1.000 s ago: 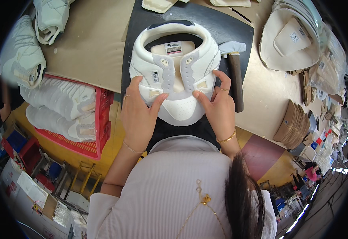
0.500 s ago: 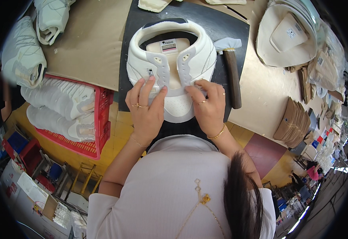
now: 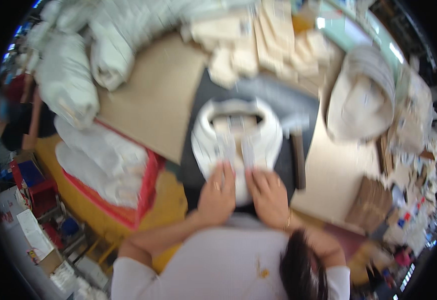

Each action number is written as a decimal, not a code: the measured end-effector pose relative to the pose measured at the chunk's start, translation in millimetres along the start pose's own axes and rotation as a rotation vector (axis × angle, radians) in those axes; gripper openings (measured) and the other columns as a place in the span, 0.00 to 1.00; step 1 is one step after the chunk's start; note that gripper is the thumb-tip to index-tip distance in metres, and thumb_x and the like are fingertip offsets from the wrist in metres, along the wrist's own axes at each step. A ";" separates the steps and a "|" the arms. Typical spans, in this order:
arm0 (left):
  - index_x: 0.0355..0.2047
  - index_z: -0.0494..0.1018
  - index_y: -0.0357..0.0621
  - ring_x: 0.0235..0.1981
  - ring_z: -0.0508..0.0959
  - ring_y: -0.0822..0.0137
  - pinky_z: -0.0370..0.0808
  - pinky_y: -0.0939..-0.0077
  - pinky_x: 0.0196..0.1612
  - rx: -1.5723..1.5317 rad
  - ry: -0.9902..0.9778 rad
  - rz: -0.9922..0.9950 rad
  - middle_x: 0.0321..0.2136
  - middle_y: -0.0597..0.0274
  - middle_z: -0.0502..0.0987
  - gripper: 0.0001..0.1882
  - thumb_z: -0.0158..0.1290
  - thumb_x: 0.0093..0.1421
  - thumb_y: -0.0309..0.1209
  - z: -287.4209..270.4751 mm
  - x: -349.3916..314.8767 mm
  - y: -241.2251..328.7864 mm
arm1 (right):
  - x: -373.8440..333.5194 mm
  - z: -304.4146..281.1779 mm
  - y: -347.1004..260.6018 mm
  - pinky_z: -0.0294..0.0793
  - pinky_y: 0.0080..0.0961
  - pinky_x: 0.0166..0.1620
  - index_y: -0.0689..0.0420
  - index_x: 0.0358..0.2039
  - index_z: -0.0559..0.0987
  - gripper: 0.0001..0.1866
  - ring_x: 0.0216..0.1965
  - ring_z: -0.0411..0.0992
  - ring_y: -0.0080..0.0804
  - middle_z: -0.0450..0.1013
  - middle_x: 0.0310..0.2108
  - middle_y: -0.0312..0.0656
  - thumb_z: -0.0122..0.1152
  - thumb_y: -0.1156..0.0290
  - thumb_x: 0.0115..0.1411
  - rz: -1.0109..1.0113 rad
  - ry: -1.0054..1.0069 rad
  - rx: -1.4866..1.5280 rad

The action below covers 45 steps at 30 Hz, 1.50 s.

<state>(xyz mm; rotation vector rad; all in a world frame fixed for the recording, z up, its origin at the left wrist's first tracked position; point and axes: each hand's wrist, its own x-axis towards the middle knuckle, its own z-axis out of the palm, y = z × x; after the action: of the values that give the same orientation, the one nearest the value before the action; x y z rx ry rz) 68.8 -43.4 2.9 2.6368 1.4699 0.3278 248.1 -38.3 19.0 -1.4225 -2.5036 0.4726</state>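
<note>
A white and pale grey sneaker upper [image 3: 270, 142] lies on a black mat [image 3: 193, 185] in front of me, its collar opening facing away. My left hand [image 3: 217, 196] rests on the left of its toe end, fingers stretched forward and close together. Opposite it, my right hand [image 3: 269, 197] lies on the right side with fingers also extended. The fingertips touch the upper beside the lace opening; my thumbs cannot be made out. Motion blurs the whole picture. A hammer [image 3: 298, 160] with a dark handle and pale head lies right of the upper.
At left, a red crate [image 3: 151, 185] holds several white uppers. More white uppers [image 3: 71, 90] line the table's far left. Cream pieces [image 3: 273, 40] are heaped beyond the mat. Nested cream pieces [image 3: 363, 100] and a brown stack [image 3: 371, 202] sit at right.
My view has tilted, so the far side of the table shows more and everything sits lower. My hands have drawn closer together on the upper, with fingers less spread.
</note>
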 end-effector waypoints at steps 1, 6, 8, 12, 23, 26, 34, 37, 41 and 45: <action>0.45 0.73 0.25 0.49 0.74 0.42 0.75 0.55 0.46 0.002 0.004 0.003 0.51 0.36 0.70 0.18 0.52 0.54 0.23 -7.6 -0.4 -0.4 | 1.7 -7.8 -2.5 0.70 0.39 0.50 0.60 0.55 0.72 0.28 0.47 0.67 0.45 0.68 0.48 0.49 0.52 0.73 0.50 -0.023 -0.003 0.008; 0.45 0.73 0.26 0.51 0.71 0.43 0.72 0.59 0.51 0.059 -0.035 0.075 0.49 0.40 0.70 0.21 0.47 0.55 0.29 -0.3 3.5 -8.0 | 10.3 4.5 1.8 0.64 0.38 0.48 0.54 0.47 0.78 0.22 0.44 0.67 0.39 0.69 0.43 0.42 0.55 0.71 0.49 -0.107 0.085 -0.026; 0.44 0.74 0.26 0.52 0.70 0.45 0.71 0.59 0.52 0.075 -0.025 0.102 0.50 0.41 0.69 0.20 0.48 0.54 0.29 2.1 6.4 -9.1 | 14.7 5.8 4.2 0.63 0.36 0.48 0.52 0.46 0.79 0.20 0.44 0.67 0.36 0.69 0.42 0.37 0.55 0.70 0.50 -0.124 0.114 -0.111; 0.46 0.74 0.30 0.54 0.69 0.48 0.68 0.59 0.56 -0.102 -0.010 -0.035 0.53 0.45 0.68 0.21 0.49 0.53 0.28 5.7 1.5 -11.4 | 11.7 -1.3 8.6 0.62 0.37 0.48 0.50 0.46 0.80 0.20 0.44 0.67 0.37 0.70 0.40 0.38 0.56 0.73 0.50 -0.150 0.078 -0.028; 0.61 0.55 0.37 0.42 0.75 0.64 0.73 0.71 0.47 -1.956 0.261 -1.183 0.46 0.53 0.70 0.26 0.48 0.66 0.30 -25.1 -33.4 -32.9 | -27.5 11.3 45.7 0.69 0.33 0.53 0.63 0.60 0.64 0.27 0.51 0.68 0.41 0.62 0.56 0.53 0.55 0.76 0.60 0.558 0.457 1.286; 0.58 0.58 0.37 0.42 0.74 0.66 0.72 0.74 0.43 -1.830 0.151 -1.139 0.44 0.57 0.71 0.24 0.49 0.66 0.34 -16.7 -33.2 -41.7 | -11.0 5.9 31.2 0.71 0.30 0.45 0.56 0.60 0.66 0.27 0.46 0.70 0.36 0.68 0.51 0.44 0.57 0.76 0.58 0.695 0.433 1.570; 0.51 0.63 0.37 0.46 0.73 0.67 0.72 0.69 0.50 -1.827 0.370 -0.887 0.44 0.58 0.72 0.23 0.59 0.59 0.29 -15.9 13.2 -26.9 | 16.1 -4.2 35.8 0.70 0.24 0.43 0.58 0.52 0.70 0.17 0.42 0.71 0.25 0.72 0.44 0.37 0.54 0.71 0.62 0.644 0.193 1.818; 0.55 0.59 0.38 0.51 0.73 0.61 0.71 0.63 0.55 -2.092 0.463 -0.982 0.50 0.52 0.70 0.25 0.56 0.60 0.26 -11.4 14.8 -16.5 | 15.8 12.8 35.5 0.73 0.23 0.47 0.59 0.51 0.64 0.21 0.45 0.72 0.27 0.71 0.45 0.41 0.61 0.75 0.60 0.622 0.283 1.846; 0.61 0.56 0.33 0.58 0.69 0.54 0.65 0.58 0.62 -2.202 0.326 -0.917 0.58 0.47 0.66 0.26 0.48 0.63 0.23 -12.5 4.1 -24.1 | 30.4 11.5 18.0 0.75 0.28 0.49 0.59 0.48 0.62 0.23 0.45 0.73 0.30 0.71 0.45 0.43 0.64 0.79 0.56 0.752 0.256 1.935; 0.61 0.57 0.34 0.57 0.70 0.54 0.65 0.58 0.62 -2.252 0.206 -0.927 0.56 0.48 0.68 0.27 0.50 0.63 0.25 -6.8 4.0 -35.5 | 28.7 14.8 23.4 0.74 0.31 0.54 0.60 0.50 0.65 0.23 0.48 0.73 0.32 0.73 0.47 0.44 0.64 0.79 0.57 0.770 0.197 2.046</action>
<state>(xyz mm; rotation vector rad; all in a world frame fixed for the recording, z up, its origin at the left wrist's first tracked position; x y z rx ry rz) 39.8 -21.4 3.1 0.1514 0.8355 1.0966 247.0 -4.8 -2.6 -0.9978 -0.2327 1.9029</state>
